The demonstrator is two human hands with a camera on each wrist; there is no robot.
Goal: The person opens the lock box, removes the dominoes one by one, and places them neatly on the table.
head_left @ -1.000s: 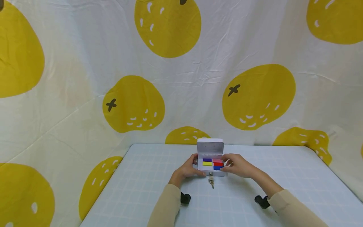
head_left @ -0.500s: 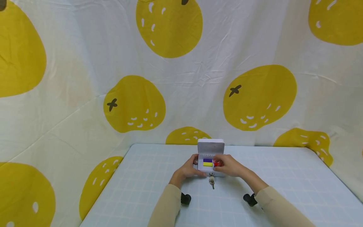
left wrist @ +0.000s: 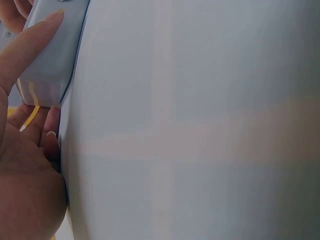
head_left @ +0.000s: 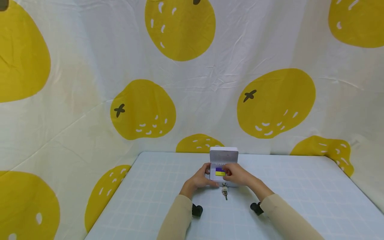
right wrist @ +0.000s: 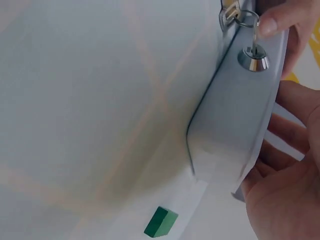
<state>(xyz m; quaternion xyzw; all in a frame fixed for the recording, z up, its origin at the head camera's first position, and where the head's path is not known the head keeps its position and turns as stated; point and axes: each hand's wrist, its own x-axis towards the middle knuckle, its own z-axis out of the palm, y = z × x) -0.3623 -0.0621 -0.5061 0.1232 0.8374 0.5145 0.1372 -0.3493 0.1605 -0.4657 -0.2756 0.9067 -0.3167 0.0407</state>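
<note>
A small white cash box [head_left: 223, 155] sits on the table with its lid raised. My left hand [head_left: 199, 177] grips the box's left end, its thumb lying along the front wall in the left wrist view. My right hand [head_left: 239, 175] reaches over the right half of the box, its curled fingertips right at a yellow block [head_left: 220, 173] and a purple block [head_left: 219, 169]. Whether it pinches one, I cannot tell. That hand hides the box's right half. A key stands in the front lock [right wrist: 254, 61], with another key [right wrist: 230, 14] hanging from its ring.
A green block [right wrist: 161, 222] lies beyond the box's right end in the right wrist view. The table [head_left: 144, 206] has a pale blue checked cover. Behind it hangs a white cloth [head_left: 204, 100] printed with yellow fruit.
My right hand has moved left from the box's right edge, across the pink, red and blue blocks, which it now covers, to the yellow and purple ones. My left hand keeps its place.
</note>
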